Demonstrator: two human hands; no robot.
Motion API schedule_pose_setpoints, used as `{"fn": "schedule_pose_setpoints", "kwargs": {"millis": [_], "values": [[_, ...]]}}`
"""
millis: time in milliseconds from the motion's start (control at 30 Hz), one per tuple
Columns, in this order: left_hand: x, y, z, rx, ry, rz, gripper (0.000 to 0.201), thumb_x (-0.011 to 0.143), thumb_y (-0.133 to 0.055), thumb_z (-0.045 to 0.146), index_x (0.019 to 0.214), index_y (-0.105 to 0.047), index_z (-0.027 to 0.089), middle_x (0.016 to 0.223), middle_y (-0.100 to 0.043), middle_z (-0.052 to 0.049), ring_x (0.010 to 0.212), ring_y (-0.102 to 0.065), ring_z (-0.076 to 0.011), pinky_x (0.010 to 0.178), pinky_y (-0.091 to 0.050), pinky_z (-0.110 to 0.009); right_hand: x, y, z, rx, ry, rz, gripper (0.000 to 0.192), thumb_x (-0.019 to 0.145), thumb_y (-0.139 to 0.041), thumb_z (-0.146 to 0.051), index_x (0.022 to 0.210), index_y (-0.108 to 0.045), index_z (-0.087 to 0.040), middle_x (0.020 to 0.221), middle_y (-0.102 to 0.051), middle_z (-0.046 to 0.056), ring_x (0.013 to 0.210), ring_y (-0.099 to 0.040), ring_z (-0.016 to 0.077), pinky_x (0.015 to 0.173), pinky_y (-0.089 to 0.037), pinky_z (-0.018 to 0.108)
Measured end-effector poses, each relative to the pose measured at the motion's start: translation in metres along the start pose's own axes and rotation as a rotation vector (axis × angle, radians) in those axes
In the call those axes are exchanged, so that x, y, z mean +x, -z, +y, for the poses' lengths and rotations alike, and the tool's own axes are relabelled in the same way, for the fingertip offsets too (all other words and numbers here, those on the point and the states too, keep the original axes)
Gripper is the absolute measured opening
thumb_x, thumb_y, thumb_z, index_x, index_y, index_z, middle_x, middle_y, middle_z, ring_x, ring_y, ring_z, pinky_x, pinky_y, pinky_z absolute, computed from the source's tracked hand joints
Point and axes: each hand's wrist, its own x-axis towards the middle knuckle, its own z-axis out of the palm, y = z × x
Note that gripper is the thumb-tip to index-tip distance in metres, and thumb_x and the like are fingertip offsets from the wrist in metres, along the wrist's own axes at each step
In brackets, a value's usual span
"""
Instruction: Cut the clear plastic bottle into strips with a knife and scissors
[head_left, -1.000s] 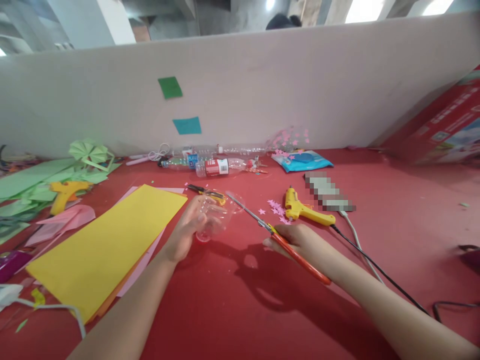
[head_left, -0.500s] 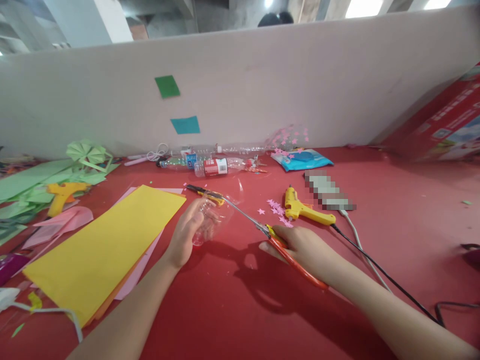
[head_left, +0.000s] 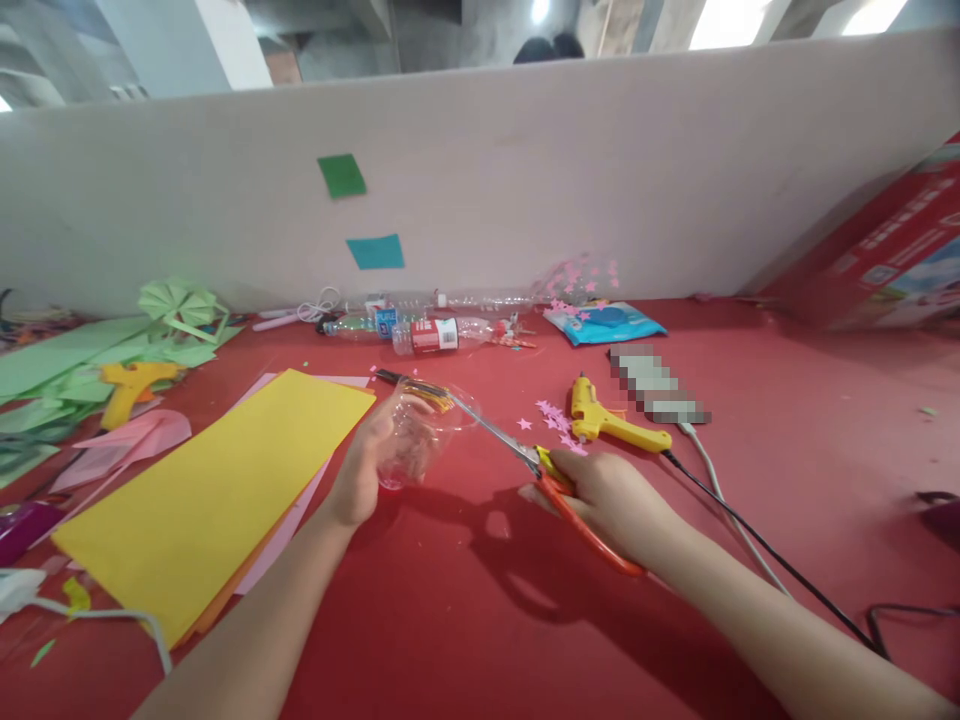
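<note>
My left hand (head_left: 365, 455) is closed around a clear plastic bottle piece (head_left: 409, 445), cut open at the top. In my right hand (head_left: 600, 490) is a pair of scissors (head_left: 551, 480) with orange and yellow handles. Their blades reach left to the rim of the plastic piece; whether they are fully closed I cannot tell. Behind the plastic lies a box cutter (head_left: 388, 376) in black and yellow, partly hidden. Pink paper stars (head_left: 553, 415) are scattered just beyond the scissors.
A yellow glue gun (head_left: 611, 425) with a black cord lies right of the stars, near a blurred-out device (head_left: 656, 382). Plastic bottles (head_left: 435, 335) and a blue wipes pack (head_left: 622, 322) line the white partition (head_left: 480, 180). Yellow paper sheets (head_left: 217, 490) and green scraps (head_left: 67, 360) lie left.
The plastic piece has turned slightly in my left hand, with its cut rim now further right. The scissors have shifted a little. The whole view has moved slightly.
</note>
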Motion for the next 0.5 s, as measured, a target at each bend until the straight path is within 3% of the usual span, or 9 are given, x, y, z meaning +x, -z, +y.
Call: {"fn": "schedule_pose_setpoints", "kwargs": {"millis": [200,367,500], "values": [[-0.0018,-0.0021,0.0008,-0.012,-0.003,-0.081,0.049,0.081,-0.048,0.057,0.108,-0.058,0.017,0.088,-0.066,-0.008,0.053,-0.053,-0.0121,0.048,-0.042,-0.026,-0.002,-0.002,-0.0022,-0.088,0.059,0.094,0.052,0.086,-0.026,-0.071,0.069,-0.042,-0.024,0.052,-0.053,0.001,0.044,-0.045,0.0164,0.045,-0.018,0.026],[-0.0031,-0.0032,0.0012,0.007,0.002,-0.088,0.051,0.081,-0.049,0.056,0.112,-0.057,0.018,0.087,-0.066,-0.008,0.063,-0.06,-0.0168,0.048,-0.041,-0.025,-0.0025,-0.0035,-0.0021,-0.105,0.054,0.124,0.056,0.086,-0.022,-0.072,0.068,-0.043,-0.024,0.051,-0.054,0.002,0.043,-0.047,0.0171,0.045,-0.017,0.026],[-0.0029,-0.0024,0.001,0.007,0.007,-0.103,0.051,0.082,-0.047,0.056,0.113,-0.056,0.017,0.086,-0.066,-0.008,0.06,-0.059,-0.0157,0.049,-0.042,-0.026,-0.0017,-0.0039,-0.0004,-0.138,0.047,0.117,0.057,0.088,-0.017,-0.07,0.067,-0.042,-0.023,0.05,-0.052,0.002,0.044,-0.047,0.0163,0.046,-0.017,0.026]]}}
